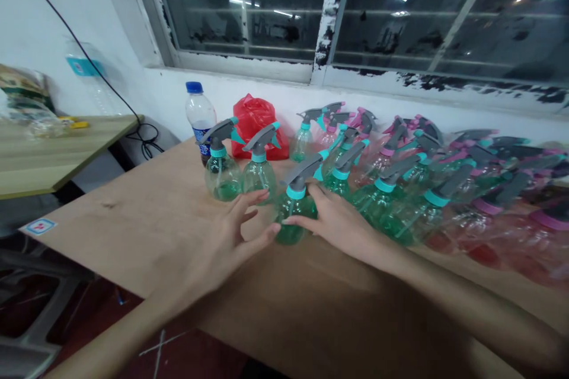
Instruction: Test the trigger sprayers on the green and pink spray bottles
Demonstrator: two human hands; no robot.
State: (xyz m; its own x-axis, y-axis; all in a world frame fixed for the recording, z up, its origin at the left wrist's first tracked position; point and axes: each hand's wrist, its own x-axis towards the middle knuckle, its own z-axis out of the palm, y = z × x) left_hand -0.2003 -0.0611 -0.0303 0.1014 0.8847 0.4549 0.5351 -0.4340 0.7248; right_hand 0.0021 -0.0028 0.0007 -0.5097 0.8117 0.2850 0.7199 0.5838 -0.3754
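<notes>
A clear green spray bottle (pixel 291 230) with a turquoise collar and grey trigger head stands upright on the table between my hands. My right hand (pixel 331 213) grips it from the right, thumb across the front and fingers reaching behind. My left hand (pixel 237 231) is open on the bottle's left, fingers apart, thumb tip at or very near its side. Just beyond my left fingers stand two similar green bottles, one spray bottle (pixel 259 176) and another spray bottle (pixel 223 180) with some green liquid low inside.
Several green and pink spray bottles (pixel 386 204) crowd the right side. Behind are a red plastic bag (pixel 255 121) and a blue-capped drink bottle (pixel 200 111). The wooden table (pixel 146 213) meets the wall below a window. A second table (pixel 84 157) stands left, with a hanging black cable (pixel 75 35).
</notes>
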